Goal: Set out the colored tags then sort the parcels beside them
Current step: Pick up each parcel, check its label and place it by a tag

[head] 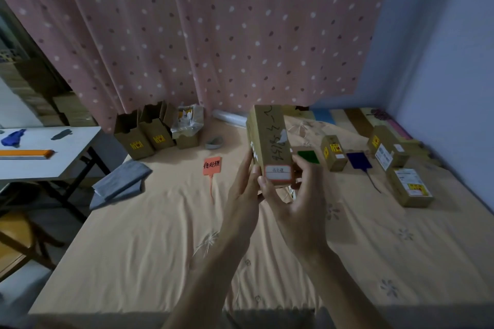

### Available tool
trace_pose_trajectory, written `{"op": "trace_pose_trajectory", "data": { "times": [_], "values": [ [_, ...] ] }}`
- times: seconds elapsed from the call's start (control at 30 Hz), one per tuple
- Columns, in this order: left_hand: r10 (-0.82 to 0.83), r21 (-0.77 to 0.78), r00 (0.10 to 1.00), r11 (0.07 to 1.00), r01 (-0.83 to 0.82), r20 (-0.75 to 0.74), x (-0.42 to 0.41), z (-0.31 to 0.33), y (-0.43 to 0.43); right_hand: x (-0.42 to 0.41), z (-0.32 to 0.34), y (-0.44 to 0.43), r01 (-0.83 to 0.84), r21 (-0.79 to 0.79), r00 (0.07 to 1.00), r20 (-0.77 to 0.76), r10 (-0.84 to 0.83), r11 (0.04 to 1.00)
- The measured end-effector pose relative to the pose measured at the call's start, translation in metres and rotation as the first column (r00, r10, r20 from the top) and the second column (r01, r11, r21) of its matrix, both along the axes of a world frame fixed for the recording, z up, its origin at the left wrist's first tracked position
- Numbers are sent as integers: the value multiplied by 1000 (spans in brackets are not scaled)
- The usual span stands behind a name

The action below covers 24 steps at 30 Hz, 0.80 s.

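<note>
Both hands hold a tall brown cardboard parcel (270, 139) above the bed, with handwriting on its face and a red-framed white label at its lower end. My left hand (244, 192) grips its left side and my right hand (296, 195) cups its bottom right. An orange tag (212, 165) with handwritten characters lies on the sheet to the left. A green tag (308, 157) lies just behind my right hand, and a blue tag (358, 160) further right. One small parcel (333, 152) stands between the green and blue tags. Two parcels (382, 151) (410, 187) sit right of the blue tag.
Three open cardboard boxes (155, 132) stand at the back left of the bed (133, 248), near a folded grey cloth (120, 181) and a grey tape roll (214, 143). A white table (66, 157) stands to the left. A spotted pink curtain (213, 35) hangs behind.
</note>
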<state>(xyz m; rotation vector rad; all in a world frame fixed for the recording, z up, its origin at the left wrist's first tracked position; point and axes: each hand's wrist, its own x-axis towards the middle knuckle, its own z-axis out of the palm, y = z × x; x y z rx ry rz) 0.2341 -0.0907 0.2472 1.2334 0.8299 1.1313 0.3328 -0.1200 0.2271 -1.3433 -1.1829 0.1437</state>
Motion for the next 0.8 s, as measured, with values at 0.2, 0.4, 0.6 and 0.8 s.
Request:
{"op": "trace_pose_trajectory", "data": {
  "times": [0.2, 0.4, 0.6, 0.8],
  "values": [
    [-6, 0, 1000, 1000, 6, 22, -2, 12, -11, -5, 8, -12, -2, 73, 999, 37, -1, 997],
    [-34, 15, 998, 999, 34, 43, -2, 12, -15, -9, 15, -18, 35, 129, 995, 89, -46, 991],
    [-55, -3, 996, 998, 55, 70, -7, 9, -13, -12, 14, -18, 10, 140, 997, 73, -20, 990],
    [-39, -25, 999, 999, 38, -28, -16, -1, -5, -16, -6, -6, 25, 71, 997, 74, -30, 997]
  ]
}}
